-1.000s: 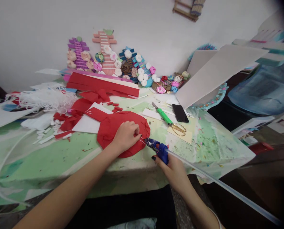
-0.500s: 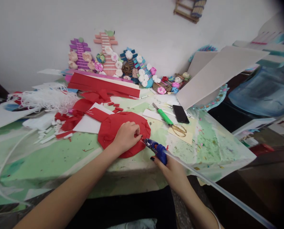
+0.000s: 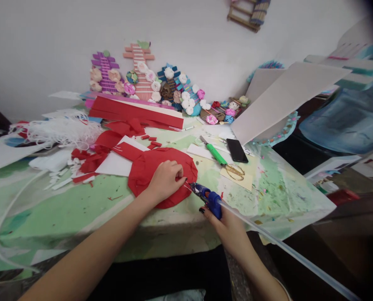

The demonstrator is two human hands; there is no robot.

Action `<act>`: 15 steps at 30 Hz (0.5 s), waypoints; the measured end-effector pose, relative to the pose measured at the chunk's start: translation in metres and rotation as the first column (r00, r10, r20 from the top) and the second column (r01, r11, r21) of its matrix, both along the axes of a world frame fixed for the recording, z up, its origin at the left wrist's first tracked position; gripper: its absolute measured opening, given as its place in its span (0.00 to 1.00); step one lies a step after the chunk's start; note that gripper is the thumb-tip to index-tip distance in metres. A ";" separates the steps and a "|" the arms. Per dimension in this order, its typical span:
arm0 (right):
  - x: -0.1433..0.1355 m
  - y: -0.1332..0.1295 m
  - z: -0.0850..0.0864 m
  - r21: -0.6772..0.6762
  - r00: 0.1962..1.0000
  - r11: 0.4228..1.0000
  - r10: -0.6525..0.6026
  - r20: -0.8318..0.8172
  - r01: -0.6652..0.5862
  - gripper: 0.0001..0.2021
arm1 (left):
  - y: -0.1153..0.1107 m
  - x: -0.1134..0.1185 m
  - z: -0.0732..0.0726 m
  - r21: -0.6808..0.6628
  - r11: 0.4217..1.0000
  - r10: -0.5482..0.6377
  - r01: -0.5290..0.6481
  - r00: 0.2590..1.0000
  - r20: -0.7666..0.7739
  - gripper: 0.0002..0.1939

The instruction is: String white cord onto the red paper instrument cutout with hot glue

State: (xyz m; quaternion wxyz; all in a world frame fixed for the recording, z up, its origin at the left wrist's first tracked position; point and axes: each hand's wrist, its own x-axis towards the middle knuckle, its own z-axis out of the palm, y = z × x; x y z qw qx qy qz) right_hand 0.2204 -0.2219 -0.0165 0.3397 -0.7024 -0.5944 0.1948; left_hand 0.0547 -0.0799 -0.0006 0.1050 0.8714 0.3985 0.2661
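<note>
A rounded red paper-covered piece [image 3: 148, 167] with a straight neck pointing up and left lies near the table's front edge. My left hand [image 3: 167, 177] rests on it, fingers curled and pinched against the red paper close to its right side; the exact grip is partly hidden. In my right hand [image 3: 230, 223] is a blue hot glue gun [image 3: 214, 202], with a long translucent glue stick [image 3: 280, 240] sticking out of its back. The nozzle points left, close to my left thumb, and a thin pale strand shows between them.
Gold-handled scissors [image 3: 234, 171], a green-handled cutter [image 3: 216, 154] and a black phone [image 3: 237, 150] lie to the right. Red paper scraps [image 3: 92, 161] and tangled white strips [image 3: 64, 131] cover the left. Decorated guitar-shaped crafts [image 3: 139, 75] lean against the wall; a white board [image 3: 286, 98] stands at right.
My right hand and the glue gun have shifted very slightly right and down. My left hand stays in about the same place on the red piece.
</note>
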 end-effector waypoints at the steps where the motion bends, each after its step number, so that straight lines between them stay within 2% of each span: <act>1: 0.001 -0.002 0.001 0.001 1.000 1.000 -0.011 -0.002 0.011 0.13 | 0.000 0.000 0.000 -0.004 1.000 0.000 0.000 1.000 0.008 0.10; 6: 0.021 -0.016 0.006 0.029 0.998 0.999 -0.041 -0.037 0.042 0.18 | -0.003 -0.002 0.004 -0.069 0.997 -0.009 0.016 0.995 0.100 0.10; 8: 0.037 -0.019 0.009 0.045 0.994 0.993 -0.110 -0.001 0.110 0.20 | -0.005 -0.006 0.007 -0.112 0.993 -0.011 0.035 0.977 0.215 0.07; 10: 0.059 -0.022 0.012 0.066 0.966 0.969 -0.244 0.086 0.239 0.23 | -0.006 -0.017 0.010 -0.120 0.992 0.014 0.028 0.943 0.333 0.04; 13: 0.099 -0.024 0.013 0.129 0.858 0.888 -0.460 0.230 0.442 0.25 | -0.005 -0.043 0.012 -0.069 0.991 0.132 -0.114 0.902 0.411 0.05; 15: 0.128 -0.026 0.009 0.143 0.792 0.848 -0.527 0.308 0.510 0.24 | -0.004 -0.065 0.010 -0.045 0.970 0.236 -0.239 0.883 0.406 0.06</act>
